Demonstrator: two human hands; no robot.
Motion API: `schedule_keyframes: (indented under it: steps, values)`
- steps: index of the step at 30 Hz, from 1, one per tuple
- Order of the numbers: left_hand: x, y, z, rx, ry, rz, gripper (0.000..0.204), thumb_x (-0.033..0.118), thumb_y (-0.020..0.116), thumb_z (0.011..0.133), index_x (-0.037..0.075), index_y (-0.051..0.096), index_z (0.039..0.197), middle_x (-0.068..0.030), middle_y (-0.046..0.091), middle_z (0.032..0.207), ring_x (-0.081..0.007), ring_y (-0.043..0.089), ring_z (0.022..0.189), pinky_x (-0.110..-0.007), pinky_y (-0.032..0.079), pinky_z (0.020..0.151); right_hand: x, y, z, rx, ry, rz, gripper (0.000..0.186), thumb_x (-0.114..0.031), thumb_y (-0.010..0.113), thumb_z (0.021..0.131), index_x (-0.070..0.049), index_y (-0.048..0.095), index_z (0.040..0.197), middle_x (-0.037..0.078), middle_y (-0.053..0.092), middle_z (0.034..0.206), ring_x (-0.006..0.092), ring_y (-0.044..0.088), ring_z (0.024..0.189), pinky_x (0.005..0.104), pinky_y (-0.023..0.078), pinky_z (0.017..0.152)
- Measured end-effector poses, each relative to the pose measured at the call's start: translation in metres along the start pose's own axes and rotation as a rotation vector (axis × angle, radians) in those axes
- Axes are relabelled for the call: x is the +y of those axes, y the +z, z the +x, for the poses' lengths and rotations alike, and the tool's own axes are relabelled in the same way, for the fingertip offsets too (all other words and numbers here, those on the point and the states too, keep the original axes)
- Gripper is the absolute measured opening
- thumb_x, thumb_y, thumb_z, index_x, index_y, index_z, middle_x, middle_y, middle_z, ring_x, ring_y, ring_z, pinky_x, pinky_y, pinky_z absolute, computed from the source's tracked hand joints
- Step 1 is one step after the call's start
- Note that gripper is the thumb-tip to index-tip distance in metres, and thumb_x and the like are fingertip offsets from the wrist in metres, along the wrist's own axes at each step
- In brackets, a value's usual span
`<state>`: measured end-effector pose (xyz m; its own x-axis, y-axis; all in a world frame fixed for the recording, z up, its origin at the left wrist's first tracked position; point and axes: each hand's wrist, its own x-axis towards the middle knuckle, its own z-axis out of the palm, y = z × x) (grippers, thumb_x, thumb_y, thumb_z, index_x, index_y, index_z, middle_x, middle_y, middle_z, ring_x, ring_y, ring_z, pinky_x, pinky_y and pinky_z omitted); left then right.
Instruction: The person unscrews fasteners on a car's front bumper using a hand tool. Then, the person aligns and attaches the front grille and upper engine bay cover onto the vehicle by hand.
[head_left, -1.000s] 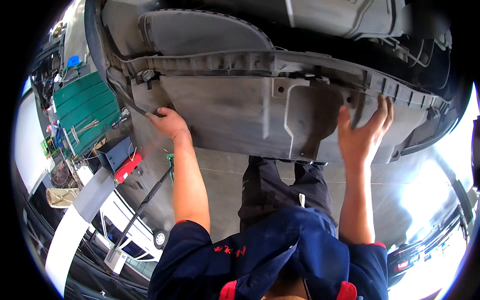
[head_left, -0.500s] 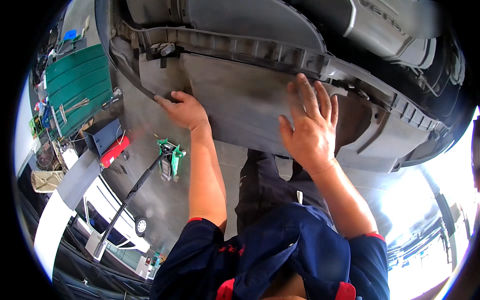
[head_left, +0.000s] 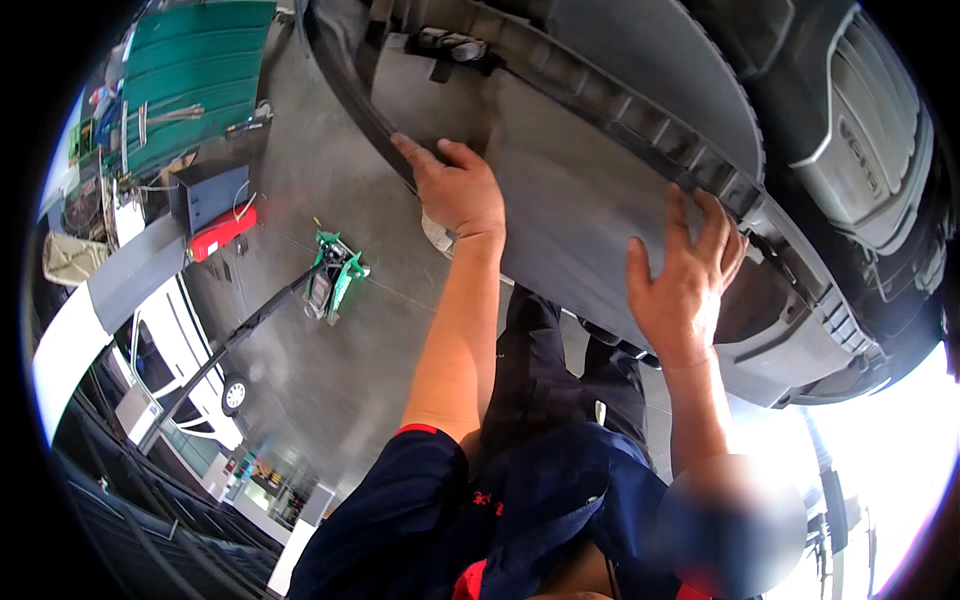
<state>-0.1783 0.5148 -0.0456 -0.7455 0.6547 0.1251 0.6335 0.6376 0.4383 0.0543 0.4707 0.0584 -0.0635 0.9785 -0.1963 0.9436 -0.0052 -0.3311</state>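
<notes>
A large grey plastic underbody panel (head_left: 560, 170) of a car spans the upper middle, edged by a ribbed lip (head_left: 625, 105) and a dark curved strip (head_left: 355, 95). My left hand (head_left: 460, 195) grips the panel's left edge by that strip, index finger stretched along it. My right hand (head_left: 680, 285) is spread on the panel's face to the right, fingers apart, fingertips near the ribbed lip. A recessed dark opening (head_left: 760, 290) lies partly behind that hand.
A green-and-black floor jack (head_left: 330, 280) stands on the grey floor. At left are a red cylinder (head_left: 220, 235), a dark box (head_left: 208, 190), a green slatted panel (head_left: 190, 75), a pale post (head_left: 70, 350) and a white vehicle (head_left: 170, 370). A silver engine cover (head_left: 850, 140) is at upper right.
The view has rotated, with the panel now slanting down to the right and more floor showing. My right hand moved from the right-hand part toward the middle, fingers spreading; my left hand stayed at the edge.
</notes>
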Motion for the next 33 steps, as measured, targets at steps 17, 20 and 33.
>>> schedule_keyframes:
  steps: [17, 20, 33]
  values:
    - [-0.007, -0.016, 0.010, -0.128, -0.010, -0.136, 0.067, 0.019, 0.051, 0.098, -0.013, 0.030, 0.153, -0.0340, 0.051, 0.146, -0.0446, 0.061, 0.124, -0.047, 0.051, 0.102, -0.105, 0.040, 0.091, 0.074, -0.248, -0.038, 0.063, -0.033, 0.074, 0.086, -0.007, 0.058, 0.141, 0.020, 0.038, 0.151, 0.0426, 0.029, 0.146, 0.0729, 0.018, 0.117]
    - [-0.013, -0.020, 0.013, -0.211, -0.011, -0.156, 0.069, 0.018, 0.053, 0.097, -0.013, 0.028, 0.153, -0.0350, 0.053, 0.144, -0.0452, 0.068, 0.110, -0.046, 0.056, 0.092, -0.127, 0.043, 0.101, 0.158, -0.326, -0.027, 0.055, -0.031, 0.074, 0.085, -0.007, 0.064, 0.134, 0.017, 0.047, 0.143, 0.0424, 0.034, 0.142, 0.0693, 0.023, 0.117]
    - [-0.040, -0.014, 0.024, -0.355, 0.187, -0.263, 0.092, 0.036, 0.075, 0.089, -0.007, 0.028, 0.154, -0.0324, 0.065, 0.123, -0.0415, 0.069, 0.106, -0.044, 0.057, 0.088, -0.224, 0.087, 0.161, -0.139, -0.452, 0.123, 0.051, -0.025, 0.062, 0.095, -0.002, 0.058, 0.140, 0.013, 0.051, 0.154, 0.0345, 0.061, 0.124, 0.0436, 0.053, 0.103]
